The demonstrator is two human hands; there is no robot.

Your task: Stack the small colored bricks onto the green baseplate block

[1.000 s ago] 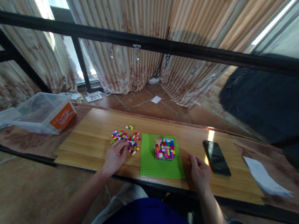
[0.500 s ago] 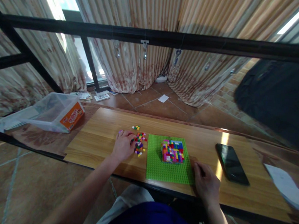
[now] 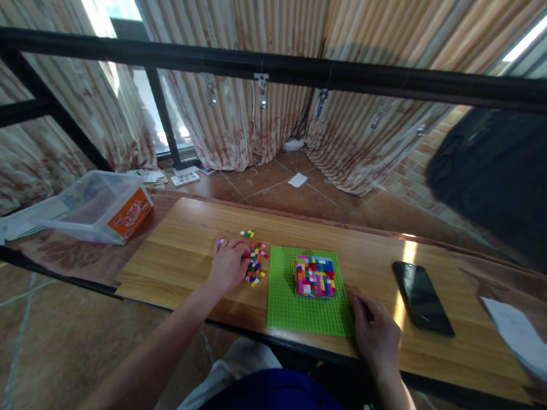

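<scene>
A green studded baseplate (image 3: pixel 288 311) lies on the wooden table. On it stands a squat block of many-coloured toy bricks (image 3: pixel 315 277), its top a patchwork of red, pink, blue, yellow and white. Left of the plate, small loose bricks (image 3: pixel 254 272) are spread in a pile. My left hand (image 3: pixel 229 263) rests at the pile's left side, fingers bent and drawn together among the bricks; what they pinch, if anything, is too small to name. By the plate's right edge, my right hand (image 3: pixel 375 329) lies curled with its fingers closed, their contents hidden.
A black phone (image 3: pixel 423 299) lies on the table (image 3: pixel 173 254) at the right, with white paper (image 3: pixel 525 338) beyond it. A clear plastic bin (image 3: pixel 94 205) with an orange label is at the left. A dark metal bar (image 3: pixel 285 67) runs across, above the table's far side.
The view has shifted very slightly. My left hand stays at the loose bricks with only a small finger movement. My right hand and the brick block keep their places.
</scene>
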